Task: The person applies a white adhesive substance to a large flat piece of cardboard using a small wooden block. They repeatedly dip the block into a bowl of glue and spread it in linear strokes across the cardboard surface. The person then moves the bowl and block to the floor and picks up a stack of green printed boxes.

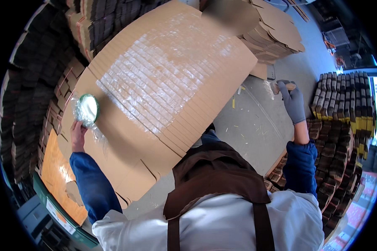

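Note:
My left hand [78, 134], bare, grips a round green-rimmed tub [88, 108] with something pale and shiny inside. Clear plastic film is wrapped round the tub and hangs below it. Out to the right, above the floor, my right hand [293, 102] in a grey glove closes round the wooden handle of a brush [286, 87]. The brush end points left, its tip blurred. Between my hands lies a fanned stack of brown cardboard sheets [125, 146], with white wet-looking streaks across its middle edges.
Bundled cardboard stacks [113, 19] rise at the far left. More flat cardboard [276, 29] is piled at the far right, beside a blurred dark shape [230, 16]. Strapped bundles [343, 100] and dark brown stacks [326, 146] stand at right. Paper scraps [233, 103] litter the grey floor.

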The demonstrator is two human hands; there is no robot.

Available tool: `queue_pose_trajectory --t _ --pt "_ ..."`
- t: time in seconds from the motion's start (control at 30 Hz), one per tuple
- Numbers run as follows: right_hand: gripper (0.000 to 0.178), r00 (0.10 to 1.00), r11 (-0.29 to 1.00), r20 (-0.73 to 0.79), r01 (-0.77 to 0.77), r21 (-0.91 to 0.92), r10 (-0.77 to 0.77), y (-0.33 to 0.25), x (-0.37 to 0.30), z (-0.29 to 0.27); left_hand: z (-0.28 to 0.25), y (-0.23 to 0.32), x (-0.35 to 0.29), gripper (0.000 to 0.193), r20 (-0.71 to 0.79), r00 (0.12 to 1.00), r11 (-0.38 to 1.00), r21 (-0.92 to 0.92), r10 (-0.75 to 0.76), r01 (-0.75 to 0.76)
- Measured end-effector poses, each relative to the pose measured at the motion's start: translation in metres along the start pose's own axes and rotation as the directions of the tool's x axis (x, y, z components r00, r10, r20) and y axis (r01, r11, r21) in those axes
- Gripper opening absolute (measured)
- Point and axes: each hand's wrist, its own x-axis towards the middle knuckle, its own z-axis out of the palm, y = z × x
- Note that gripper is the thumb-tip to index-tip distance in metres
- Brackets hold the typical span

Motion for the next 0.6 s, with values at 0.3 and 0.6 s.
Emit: queue_pose_trajectory --t 0.3,0.6 --pt "0.029 0.899 0.841 -0.089 -0.362 0.401 0.430 0.140 -0.041 -0.061 0.149 0.092 -0.083 0.035 0.182 0.981 0.973 0.202 0.072 -0.109" --pt "0.034 0.776 0.301 0.163 -0.416 0.858 0.609 0.378 -0.061 -0.103 0.487 0.025 -0.202 0.027 0.347 0.933 0.987 0.151 -0.100 0.049"
